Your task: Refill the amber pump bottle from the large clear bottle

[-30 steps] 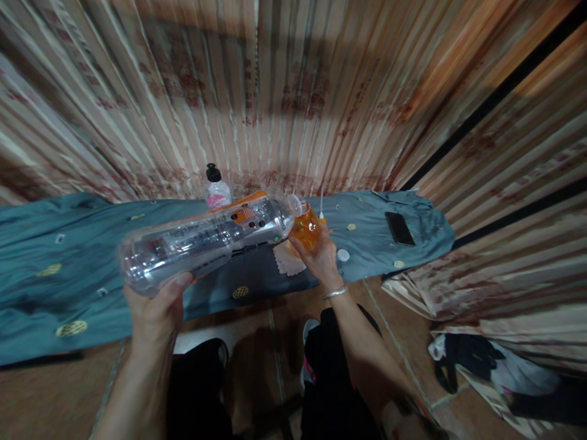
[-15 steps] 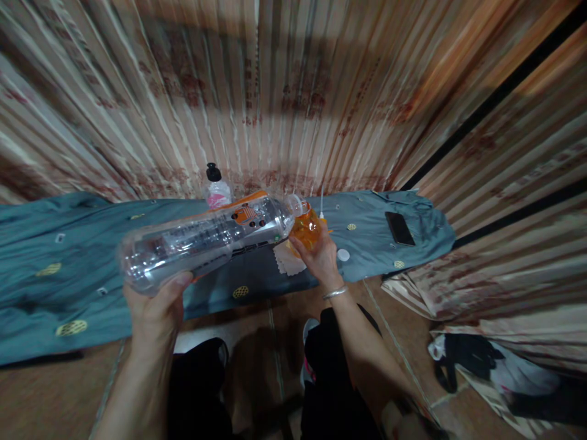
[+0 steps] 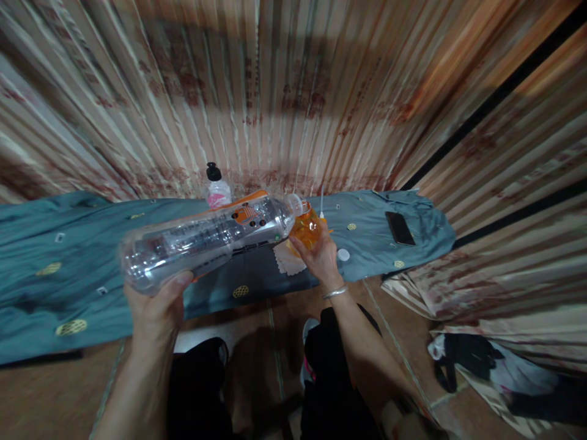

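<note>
Striped curtains (image 3: 257, 91) hang behind a low, narrow surface spread with a teal cloth (image 3: 105, 263). Over its middle, a clear bottle (image 3: 197, 244) lies tilted in the air, base to the left and mouth to the right, meeting the top of an orange jar (image 3: 303, 233). Whether the two rims touch or one sits inside the other cannot be told.

The left hand (image 3: 155, 305) is curled under the bottle's base, thumb along the near side, its other fingers mostly hidden. The right hand (image 3: 321, 260) is closed around the jar, thumb on the near side; the far fingers cannot be made out.

With its only visible support at the base, the long bottle could swing at the neck if the left wrist wavers, and the mouths would part. Any liquid would then likely run down the jar onto the right fingers, the pale cloth (image 3: 288, 264) below or the teal one. A wet jar might turn slippery; too hard a squeeze on the thin-looking bottle could send out a surge. How full either is cannot be judged.

A white disc (image 3: 343, 255) lies right of the jar, near enough for splashes; the phone (image 3: 400, 228), farther right, seems safer. Behind the bottle, the squeezer (image 3: 219, 193) could be knocked by a sideways swing.
</note>
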`<state>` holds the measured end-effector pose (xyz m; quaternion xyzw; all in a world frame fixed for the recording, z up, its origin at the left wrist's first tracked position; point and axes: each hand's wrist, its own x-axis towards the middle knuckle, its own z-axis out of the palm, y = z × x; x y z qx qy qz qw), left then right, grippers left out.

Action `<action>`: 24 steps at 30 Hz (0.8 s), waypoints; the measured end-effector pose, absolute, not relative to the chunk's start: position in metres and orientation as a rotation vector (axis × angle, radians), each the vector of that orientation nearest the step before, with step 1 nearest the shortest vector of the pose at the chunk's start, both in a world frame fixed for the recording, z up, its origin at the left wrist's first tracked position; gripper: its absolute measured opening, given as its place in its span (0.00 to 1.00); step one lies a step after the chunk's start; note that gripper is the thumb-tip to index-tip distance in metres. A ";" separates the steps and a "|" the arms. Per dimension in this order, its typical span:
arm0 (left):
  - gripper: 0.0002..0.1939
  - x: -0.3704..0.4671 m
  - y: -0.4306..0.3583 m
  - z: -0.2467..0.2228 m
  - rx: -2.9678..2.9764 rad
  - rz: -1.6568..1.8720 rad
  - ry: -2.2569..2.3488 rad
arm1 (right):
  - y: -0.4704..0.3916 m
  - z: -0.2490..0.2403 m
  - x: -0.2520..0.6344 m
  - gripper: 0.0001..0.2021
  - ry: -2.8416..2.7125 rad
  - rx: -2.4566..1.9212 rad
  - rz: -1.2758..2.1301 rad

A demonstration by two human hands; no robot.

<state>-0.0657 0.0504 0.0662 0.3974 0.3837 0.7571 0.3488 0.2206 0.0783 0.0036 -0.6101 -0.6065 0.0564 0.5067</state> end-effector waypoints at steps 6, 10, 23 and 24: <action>0.34 -0.066 0.051 0.065 1.039 1.972 0.966 | 0.079 0.002 0.221 0.38 -1.447 -1.502 0.147; 0.35 -0.067 0.051 0.064 1.035 1.979 0.984 | 0.079 0.001 0.222 0.38 -1.462 -1.483 0.135; 0.34 -0.067 0.051 0.065 1.086 1.953 0.997 | 0.079 0.002 0.220 0.37 -1.460 -1.498 0.126; 0.34 -0.067 0.051 0.065 1.081 1.946 0.997 | 0.079 0.002 0.220 0.37 -1.458 -1.498 0.120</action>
